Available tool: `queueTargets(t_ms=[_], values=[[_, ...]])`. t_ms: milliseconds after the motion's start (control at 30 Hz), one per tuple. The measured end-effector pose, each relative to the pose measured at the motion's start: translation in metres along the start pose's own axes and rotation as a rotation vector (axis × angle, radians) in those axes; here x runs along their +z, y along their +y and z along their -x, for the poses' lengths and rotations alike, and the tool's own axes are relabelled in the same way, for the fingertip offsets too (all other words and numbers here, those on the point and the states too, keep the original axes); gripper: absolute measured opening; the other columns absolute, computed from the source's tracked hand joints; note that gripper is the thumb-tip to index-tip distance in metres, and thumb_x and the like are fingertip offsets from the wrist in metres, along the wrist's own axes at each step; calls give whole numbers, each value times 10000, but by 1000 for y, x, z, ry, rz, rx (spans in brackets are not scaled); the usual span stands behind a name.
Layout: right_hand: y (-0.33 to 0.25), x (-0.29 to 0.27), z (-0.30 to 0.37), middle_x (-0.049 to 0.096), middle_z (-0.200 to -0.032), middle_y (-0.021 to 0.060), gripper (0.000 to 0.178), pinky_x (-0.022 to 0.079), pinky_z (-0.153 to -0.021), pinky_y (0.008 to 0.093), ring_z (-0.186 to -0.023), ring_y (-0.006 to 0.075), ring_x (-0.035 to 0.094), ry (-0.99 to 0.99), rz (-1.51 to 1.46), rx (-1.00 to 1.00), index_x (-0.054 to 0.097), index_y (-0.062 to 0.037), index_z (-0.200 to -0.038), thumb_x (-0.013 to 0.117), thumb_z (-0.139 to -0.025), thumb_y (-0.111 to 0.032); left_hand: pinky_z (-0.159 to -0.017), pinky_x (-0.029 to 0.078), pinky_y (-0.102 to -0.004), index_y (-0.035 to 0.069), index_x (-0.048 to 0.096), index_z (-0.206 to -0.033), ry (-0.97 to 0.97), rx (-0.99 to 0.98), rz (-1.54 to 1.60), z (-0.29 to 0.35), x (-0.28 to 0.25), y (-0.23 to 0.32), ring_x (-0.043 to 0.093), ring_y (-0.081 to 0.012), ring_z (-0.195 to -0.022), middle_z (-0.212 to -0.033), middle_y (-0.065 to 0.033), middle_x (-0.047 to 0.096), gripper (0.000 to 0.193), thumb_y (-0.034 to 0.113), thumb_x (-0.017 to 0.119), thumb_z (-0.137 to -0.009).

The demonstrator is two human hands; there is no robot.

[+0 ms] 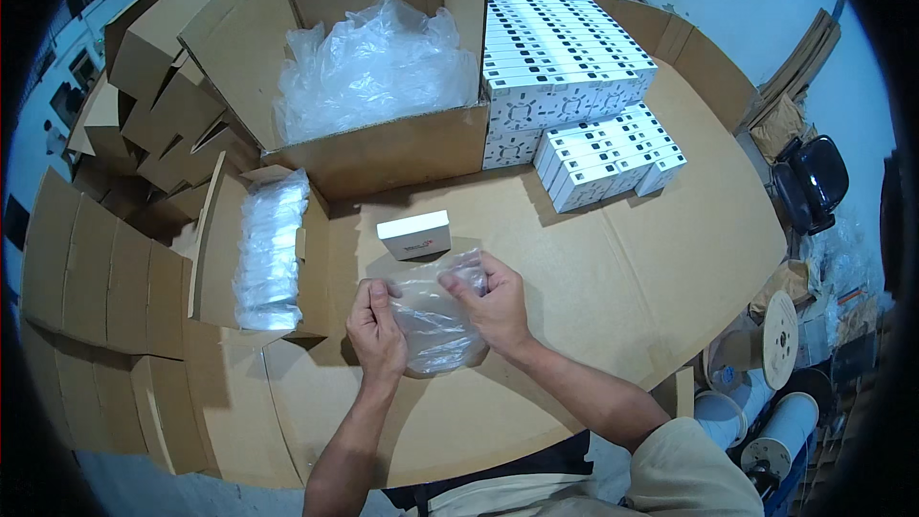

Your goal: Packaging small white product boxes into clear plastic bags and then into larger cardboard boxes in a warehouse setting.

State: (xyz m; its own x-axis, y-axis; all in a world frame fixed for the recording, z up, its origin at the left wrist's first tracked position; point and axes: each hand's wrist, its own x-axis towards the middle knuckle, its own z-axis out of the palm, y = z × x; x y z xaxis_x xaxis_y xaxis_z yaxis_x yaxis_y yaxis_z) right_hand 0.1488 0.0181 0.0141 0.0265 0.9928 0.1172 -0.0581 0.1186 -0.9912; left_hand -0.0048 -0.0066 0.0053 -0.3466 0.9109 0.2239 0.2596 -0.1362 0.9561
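A clear plastic bag (436, 321) is stretched between my two hands above the cardboard-covered table (613, 297). My left hand (376, 330) pinches its left edge, thumb uppermost. With thumb and fingers closed, my right hand (493, 304) grips the upper right of the bag. Just beyond the bag, a small white box (414, 235) stands on the table, apart from both hands. I cannot tell whether the bag's mouth is open.
A large carton (383, 158) full of loose clear bags stands at the back. Left of my hands, a smaller carton (215, 258) holds a row of bagged items (271, 254). Stacked white boxes (565, 67) fill the back right. Folded cardboard (105, 278) lines the left; rolls (780, 431) stand at right.
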Motion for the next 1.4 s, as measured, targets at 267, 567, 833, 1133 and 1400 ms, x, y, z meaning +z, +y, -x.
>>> queueTargets(t_ms=[267,567,833,1133,1400], values=[[7,-7,-5,672,-865,-15,272,454,-645,231,-737,42,546,6,-85,35,732,-10,-1033,589,-1068,-240,-749,552,-250,41,576,-1126,-138,-85,428,-6,1,-4,648,-102,-885,-987,-37,655,270,103,758,-938],[-1,-37,-26,716,-923,40,244,511,-742,243,-869,86,662,12,177,-263,655,-14,-1211,641,-1018,-163,-828,580,-280,45,536,-1174,-260,-144,335,-8,-3,3,702,-163,-974,-1044,-94,693,486,-7,849,-806],[-9,-43,-27,708,-1092,89,337,527,-875,262,-1010,119,660,-284,-99,164,609,1,-1250,716,-930,-13,-806,581,-281,18,589,-1204,-369,-200,304,-9,-5,1,706,-146,-908,-1020,-93,729,461,69,853,-830],[-10,-41,-28,728,-1078,109,244,548,-904,331,-1036,201,687,-173,217,-285,705,-18,-1105,756,-866,-21,-673,575,-259,-4,695,-1058,-495,-300,186,-5,-5,9,714,-126,-805,-908,-73,756,189,95,773,-916],[-10,-39,-28,736,-1067,122,196,547,-933,374,-1056,268,692,-147,275,-466,742,-23,-993,759,-802,20,-674,599,-277,-8,691,-1057,-482,-252,145,-7,-3,11,719,-134,-837,-940,-83,757,199,90,779,-908]])
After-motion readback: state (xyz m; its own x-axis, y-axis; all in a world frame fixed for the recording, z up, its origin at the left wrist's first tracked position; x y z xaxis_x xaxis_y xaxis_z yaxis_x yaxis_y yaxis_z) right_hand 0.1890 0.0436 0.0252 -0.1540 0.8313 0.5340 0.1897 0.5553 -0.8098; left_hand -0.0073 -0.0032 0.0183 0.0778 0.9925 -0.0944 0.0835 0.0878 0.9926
